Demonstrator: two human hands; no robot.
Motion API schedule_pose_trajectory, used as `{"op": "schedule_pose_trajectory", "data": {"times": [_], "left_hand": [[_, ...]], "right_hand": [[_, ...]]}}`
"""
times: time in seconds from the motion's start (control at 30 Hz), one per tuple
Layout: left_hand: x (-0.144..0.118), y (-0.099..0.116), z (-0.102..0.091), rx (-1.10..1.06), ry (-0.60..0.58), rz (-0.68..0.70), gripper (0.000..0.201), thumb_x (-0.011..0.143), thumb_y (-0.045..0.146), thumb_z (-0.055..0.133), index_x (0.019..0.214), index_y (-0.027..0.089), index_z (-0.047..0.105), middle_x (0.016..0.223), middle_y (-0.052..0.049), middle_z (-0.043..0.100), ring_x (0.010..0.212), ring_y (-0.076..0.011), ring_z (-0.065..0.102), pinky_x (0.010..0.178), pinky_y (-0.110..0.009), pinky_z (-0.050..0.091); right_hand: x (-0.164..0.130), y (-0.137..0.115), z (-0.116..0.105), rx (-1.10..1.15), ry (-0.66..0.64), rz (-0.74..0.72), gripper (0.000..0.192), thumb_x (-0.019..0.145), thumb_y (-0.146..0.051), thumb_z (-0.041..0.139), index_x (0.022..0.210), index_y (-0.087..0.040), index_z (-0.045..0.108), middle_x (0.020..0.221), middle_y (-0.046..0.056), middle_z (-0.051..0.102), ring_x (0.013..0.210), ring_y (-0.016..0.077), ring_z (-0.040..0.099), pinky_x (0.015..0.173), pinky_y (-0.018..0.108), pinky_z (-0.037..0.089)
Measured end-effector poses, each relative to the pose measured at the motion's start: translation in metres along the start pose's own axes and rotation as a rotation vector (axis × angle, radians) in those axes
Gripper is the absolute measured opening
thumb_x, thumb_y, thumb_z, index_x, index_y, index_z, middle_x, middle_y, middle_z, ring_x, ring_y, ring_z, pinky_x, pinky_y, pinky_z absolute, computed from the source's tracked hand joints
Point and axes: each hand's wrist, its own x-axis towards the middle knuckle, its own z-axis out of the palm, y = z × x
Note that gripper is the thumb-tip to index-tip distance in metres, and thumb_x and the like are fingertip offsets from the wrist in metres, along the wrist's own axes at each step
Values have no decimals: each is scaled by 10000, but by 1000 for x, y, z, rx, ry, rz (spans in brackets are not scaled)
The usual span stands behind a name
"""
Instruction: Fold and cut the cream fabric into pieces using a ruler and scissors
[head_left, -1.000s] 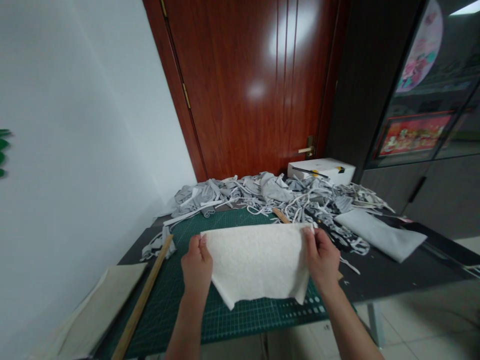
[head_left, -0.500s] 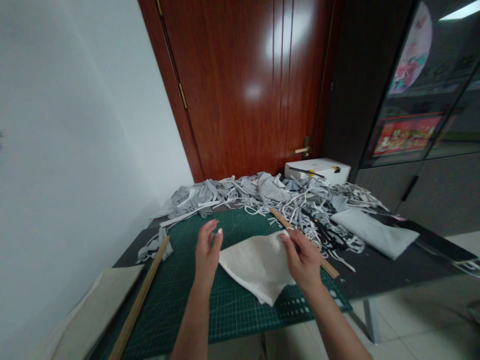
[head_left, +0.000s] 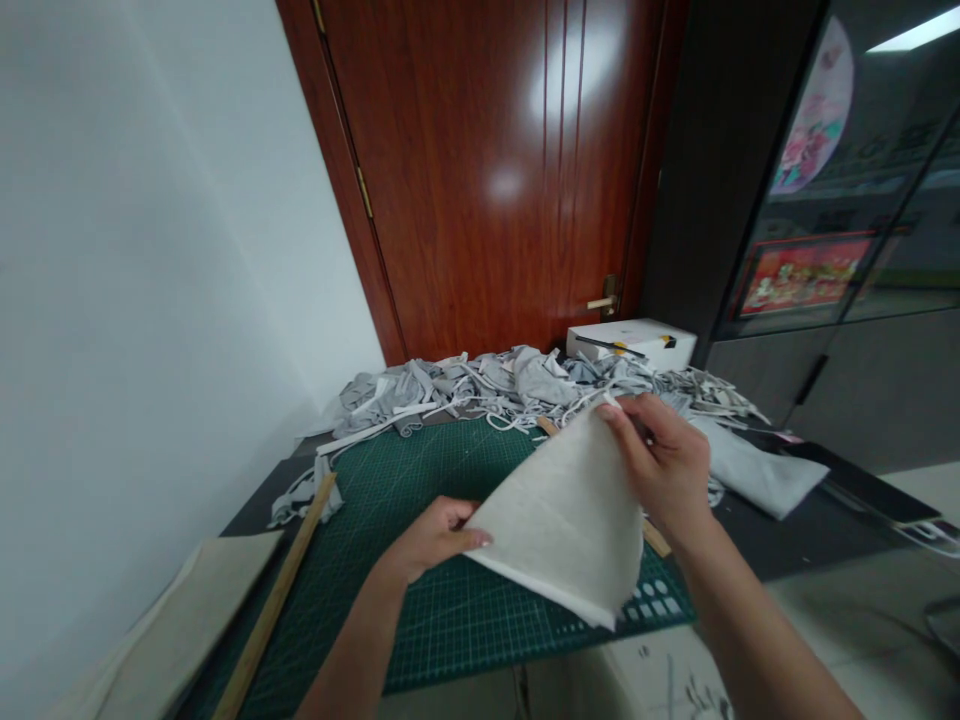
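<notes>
A cream piece of fabric point(head_left: 566, 510) hangs between my two hands above the green cutting mat point(head_left: 442, 620). My left hand point(head_left: 435, 540) pinches its left corner, thumb on top. At the upper right corner, my right hand point(head_left: 664, 455) grips the cloth between thumb and fingers, held higher than the left. The fabric is tilted, with its lower point hanging near the mat's front edge. Part of the mat and of a wooden strip point(head_left: 657, 540) lies hidden behind the cloth and my right hand.
Grey and white fabric scraps point(head_left: 540, 375) are heaped along the back. A wooden stick point(head_left: 277, 600) and folded cream cloth point(head_left: 202, 610) lie at left. Folded grey fabric point(head_left: 761, 470) is at right, a white box point(head_left: 637, 342) behind. A door point(head_left: 487, 180) stands beyond the table.
My left hand was open beside the fabric and has now closed on its left corner. My right hand has moved up and right, raising the cloth.
</notes>
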Motion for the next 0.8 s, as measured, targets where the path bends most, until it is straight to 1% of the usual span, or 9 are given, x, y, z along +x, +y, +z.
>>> {"op": "schedule_pose_trajectory", "data": {"times": [0.07,0.13,0.3,0.37,0.47,0.53,0.6,0.73,0.8], "left_hand": [[-4,-4,-3,29,173,-1,357,710,475,666,671,122,637,594,26,554,580,-134,514,529,-212,365],[0,-6,-5,113,313,3,300,703,411,652,588,137,611,526,37,523,537,-131,502,513,-214,357],[34,-8,-16,187,510,16,100,662,230,615,614,166,676,607,0,651,609,-170,595,595,-249,441],[48,-7,-19,189,592,28,95,646,195,598,619,174,686,660,-23,686,667,-192,628,646,-275,470],[59,0,-14,179,684,61,94,620,196,609,631,177,701,729,-49,712,749,-223,653,716,-308,488],[60,6,-5,154,699,91,120,632,246,626,675,181,717,779,-52,725,794,-236,660,741,-315,491],[57,12,6,115,680,117,189,665,324,627,737,183,730,808,-50,731,801,-240,662,722,-308,495],[45,23,16,24,611,131,274,690,385,603,777,154,723,754,-53,713,681,-198,640,613,-260,474],[39,28,17,-104,510,89,280,692,374,558,751,139,698,690,-41,677,603,-161,601,553,-230,437]], "right_hand": [[-2,4,-5,-16,42,59,236,897,-357,556,754,-191,644,596,-35,554,510,106,479,497,221,362],[-8,-2,-10,-11,13,28,209,899,-339,557,775,-197,645,598,-33,569,504,108,496,488,222,368],[-40,-55,-14,99,-218,-310,83,912,-214,542,897,-195,621,661,-4,620,551,114,567,522,235,410],[-59,-78,-4,154,-351,-467,158,934,-244,499,861,-184,625,570,-24,568,484,109,525,465,251,372],[-89,-97,18,198,-403,-557,368,976,-317,403,677,-206,587,477,-44,513,403,101,476,390,262,313],[-102,-98,29,281,-404,-516,451,992,-380,343,653,-205,584,466,-45,512,378,94,468,370,251,304],[-106,-91,30,403,-495,-414,455,990,-420,326,722,-204,623,525,-34,575,413,88,517,397,219,348],[-88,-79,5,773,-735,-56,442,964,-490,352,814,-215,663,679,4,678,603,99,640,572,160,458],[-80,-75,-9,914,-880,97,446,946,-502,387,770,-211,676,688,6,680,642,105,648,600,157,467]]}}
